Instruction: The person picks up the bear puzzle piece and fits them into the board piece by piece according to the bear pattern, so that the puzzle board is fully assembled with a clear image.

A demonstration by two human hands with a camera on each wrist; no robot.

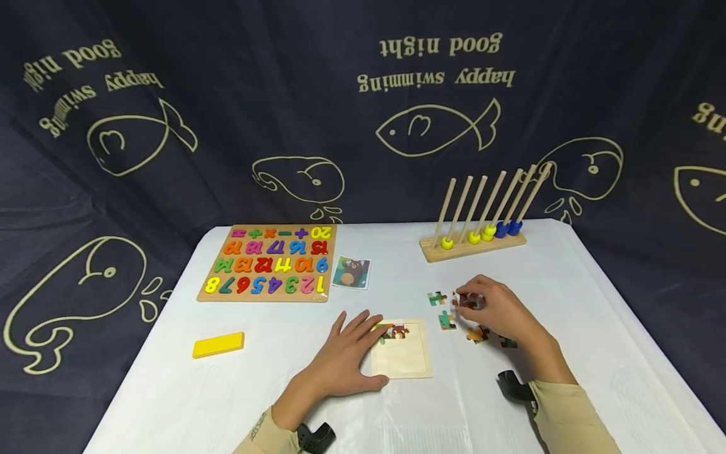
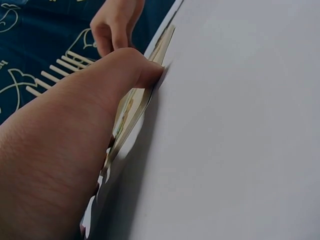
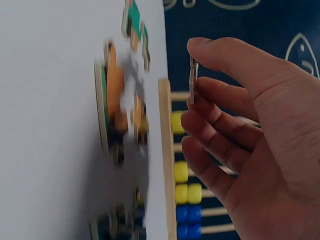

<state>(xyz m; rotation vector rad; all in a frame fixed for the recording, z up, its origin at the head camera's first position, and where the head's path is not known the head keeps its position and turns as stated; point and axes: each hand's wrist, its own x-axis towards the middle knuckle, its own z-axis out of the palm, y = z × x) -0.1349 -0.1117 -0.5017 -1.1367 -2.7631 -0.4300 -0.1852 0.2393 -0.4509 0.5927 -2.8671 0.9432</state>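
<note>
My left hand [image 1: 346, 356] rests at the left side of a square wooden puzzle board [image 1: 404, 360], its fingers spread and the thumb near the lower left corner. In the left wrist view the thumb [image 2: 145, 74] lies against the board's edge. A few joined picture pieces [image 1: 399, 331] lie along the top of the board's recess. Thumb and fingertips of my right hand [image 1: 501, 312] pinch a thin jigsaw piece [image 3: 193, 82], seen edge-on in the right wrist view. Around that hand lie several loose pieces, among them a green one [image 1: 447, 320] and an orange one [image 1: 478, 334].
A number board [image 1: 205, 294] with colourful numerals stands back left, beside a bear picture card [image 1: 351, 272]. A yellow block [image 1: 218, 345] lies at the left. At the back right is a wooden peg stand [image 1: 437, 255] with yellow and blue beads. A dark printed cloth hangs behind the table.
</note>
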